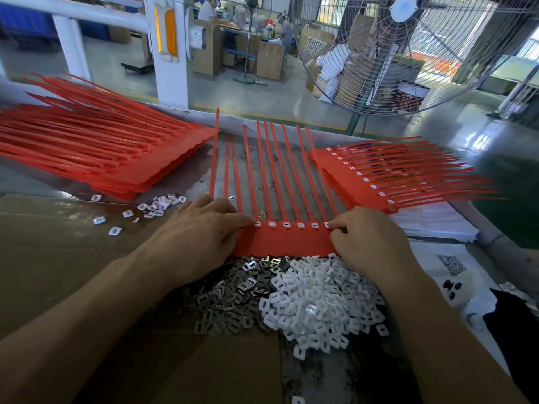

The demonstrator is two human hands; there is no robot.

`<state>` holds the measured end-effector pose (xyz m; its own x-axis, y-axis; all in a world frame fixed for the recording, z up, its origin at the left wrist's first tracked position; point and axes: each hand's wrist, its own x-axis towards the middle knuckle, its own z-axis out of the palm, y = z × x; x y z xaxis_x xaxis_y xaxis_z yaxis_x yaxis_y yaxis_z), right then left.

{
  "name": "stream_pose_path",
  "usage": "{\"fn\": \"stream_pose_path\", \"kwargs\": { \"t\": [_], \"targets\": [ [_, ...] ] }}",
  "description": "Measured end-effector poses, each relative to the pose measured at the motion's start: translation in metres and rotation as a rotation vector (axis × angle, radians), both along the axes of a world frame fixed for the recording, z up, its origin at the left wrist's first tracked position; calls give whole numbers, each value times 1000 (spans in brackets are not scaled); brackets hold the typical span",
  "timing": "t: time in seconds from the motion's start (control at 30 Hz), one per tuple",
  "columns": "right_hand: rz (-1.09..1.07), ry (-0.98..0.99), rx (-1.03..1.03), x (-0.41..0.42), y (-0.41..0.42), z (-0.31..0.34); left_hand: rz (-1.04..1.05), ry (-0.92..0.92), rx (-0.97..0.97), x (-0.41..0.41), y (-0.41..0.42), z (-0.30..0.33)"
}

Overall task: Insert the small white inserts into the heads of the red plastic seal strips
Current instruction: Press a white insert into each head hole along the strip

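A joined sheet of red seal strips (284,240) lies flat in front of me, tails pointing away. White inserts (285,225) sit in several of its heads. My left hand (204,225) rests on the sheet's left end, fingertips at a head. My right hand (367,237) presses on the right end, fingertips curled at the last head. Whether either hand holds an insert is hidden. Just below the sheet lie a heap of loose white inserts (318,304) and a heap of grey metal clips (233,298).
A stack of unfilled red strips (96,150) lies at the left, a stack with inserts fitted (388,176) at the right. A few loose pieces (154,205) lie scattered at the left. A large floor fan (408,51) stands beyond the table edge. Cardboard (58,243) covers the near surface.
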<state>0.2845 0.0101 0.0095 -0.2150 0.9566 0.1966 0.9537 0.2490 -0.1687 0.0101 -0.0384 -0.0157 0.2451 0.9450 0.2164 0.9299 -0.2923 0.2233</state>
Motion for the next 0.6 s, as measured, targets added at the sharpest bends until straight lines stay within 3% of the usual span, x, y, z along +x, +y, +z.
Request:
{"fn": "stream_pose_path", "kwargs": {
  "t": [0.23,0.43,0.6],
  "targets": [
    [-11,-168,57,-7,-2,-2,5,-4,-4,1,-1,1],
    [-50,19,40,-2,-4,3,3,-12,1,1,-2,1],
    [-4,-9,27,-3,-4,3,-5,-12,-1,0,-1,0]
  ]
}}
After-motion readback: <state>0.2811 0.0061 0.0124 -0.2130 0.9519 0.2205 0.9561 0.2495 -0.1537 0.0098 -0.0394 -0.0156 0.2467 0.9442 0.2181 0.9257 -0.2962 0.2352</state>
